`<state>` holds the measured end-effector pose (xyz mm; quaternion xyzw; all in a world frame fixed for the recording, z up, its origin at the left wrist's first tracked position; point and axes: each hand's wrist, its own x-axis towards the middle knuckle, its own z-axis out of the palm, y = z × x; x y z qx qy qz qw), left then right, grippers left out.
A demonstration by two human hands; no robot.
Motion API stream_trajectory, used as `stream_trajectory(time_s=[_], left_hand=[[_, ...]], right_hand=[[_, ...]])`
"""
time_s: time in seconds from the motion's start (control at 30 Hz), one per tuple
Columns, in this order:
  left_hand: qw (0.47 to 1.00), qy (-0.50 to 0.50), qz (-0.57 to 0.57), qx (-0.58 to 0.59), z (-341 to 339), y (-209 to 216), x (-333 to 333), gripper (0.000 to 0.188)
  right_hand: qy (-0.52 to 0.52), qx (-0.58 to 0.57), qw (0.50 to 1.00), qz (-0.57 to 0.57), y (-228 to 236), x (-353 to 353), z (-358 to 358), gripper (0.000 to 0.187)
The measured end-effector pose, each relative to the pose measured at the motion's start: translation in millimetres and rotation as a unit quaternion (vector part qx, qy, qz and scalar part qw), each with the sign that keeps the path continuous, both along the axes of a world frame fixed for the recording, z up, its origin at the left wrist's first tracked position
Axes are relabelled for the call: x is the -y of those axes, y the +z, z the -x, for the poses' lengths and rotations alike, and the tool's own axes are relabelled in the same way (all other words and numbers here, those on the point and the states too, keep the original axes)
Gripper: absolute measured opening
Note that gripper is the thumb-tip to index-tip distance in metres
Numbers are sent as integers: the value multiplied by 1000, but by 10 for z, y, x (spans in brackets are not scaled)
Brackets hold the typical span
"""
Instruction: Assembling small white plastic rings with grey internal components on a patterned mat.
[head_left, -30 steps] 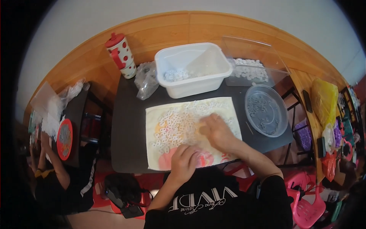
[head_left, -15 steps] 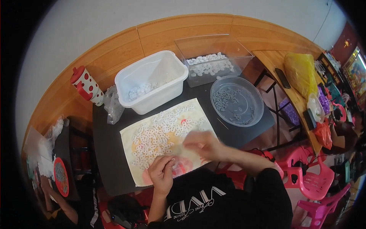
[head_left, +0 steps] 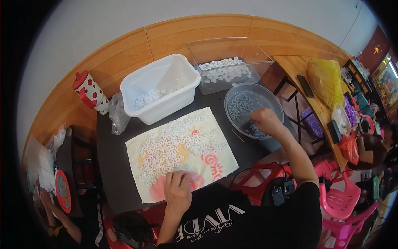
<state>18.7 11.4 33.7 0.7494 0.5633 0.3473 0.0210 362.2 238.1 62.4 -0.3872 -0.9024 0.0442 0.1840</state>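
My left hand (head_left: 178, 191) is at the near edge of a pale yellow printed cloth (head_left: 137, 151), its fingers curled together; what they hold, if anything, is hidden. Many small white oval pieces with holes (head_left: 163, 151) lie spread over the cloth. Over a round clear plastic tub (head_left: 275, 106) on the right, my right hand (head_left: 265, 121) reaches down with fingertips bunched. Small grey metal-looking pieces (head_left: 240, 108) lie in that tub, mostly on its left side. Anything between the right fingertips is too small to make out.
Behind the cloth stand a white basin (head_left: 163, 106) and a clear box (head_left: 226, 85), both holding white pieces. A thin stick (head_left: 238, 135) lies by the tub. A spotted tumbler (head_left: 92, 93) and clear bag (head_left: 119, 116) are at left. Another person's arms (head_left: 62, 220) work beside a red tray (head_left: 62, 193).
My right hand has moved from above the cloth, right and away from me, into the round tub. My left hand has turned fingers-down onto the cloth's near edge.
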Motion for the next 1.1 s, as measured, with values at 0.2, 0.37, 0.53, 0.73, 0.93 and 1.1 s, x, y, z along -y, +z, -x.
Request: stream_trajectory(time_s=[0.2, 0.37, 0.53, 0.73, 0.93, 1.1], left_hand=[[998, -7, -9, 55, 19, 5, 8, 24], [996, 83, 20, 35, -39, 68, 30, 22], [996, 79, 35, 26, -14, 85, 39, 26], [994, 60, 16, 86, 12, 33, 4, 17], [987, 31, 6, 157, 9, 26, -12, 19], [975, 32, 26, 218, 3, -45, 1, 17]], right_hand=[[17, 36, 999, -7, -30, -66, -5, 9], [10, 42, 999, -4, -15, -62, 9, 12], [29, -10, 998, 61, 78, -51, -2, 17], [36, -98, 988, 117, 169, -19, -45, 22], [-1, -162, 963, 213, 42, -90, -167, 18], [-8, -159, 956, 245, 95, -94, -177, 19]])
